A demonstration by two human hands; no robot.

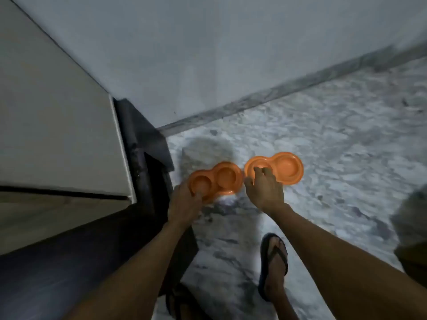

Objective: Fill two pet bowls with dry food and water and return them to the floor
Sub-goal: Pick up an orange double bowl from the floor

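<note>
I see two orange double pet bowls on the marble floor [346, 139], side by side with their inner rims almost touching. My left hand [184, 202] grips the near edge of the left bowl [219, 179], thumb hooked into its near-left cup. My right hand [265, 188] pinches the near-left rim of the right bowl [284, 168], fingers curled over the edge. The dark cabinet base [147, 153] stands close on the left, just beside the left bowl. The wall skirting [277, 91] runs beyond. Open floor spreads right and far of the bowls. A sandalled foot [273, 262] stands near, behind the right hand.
</note>
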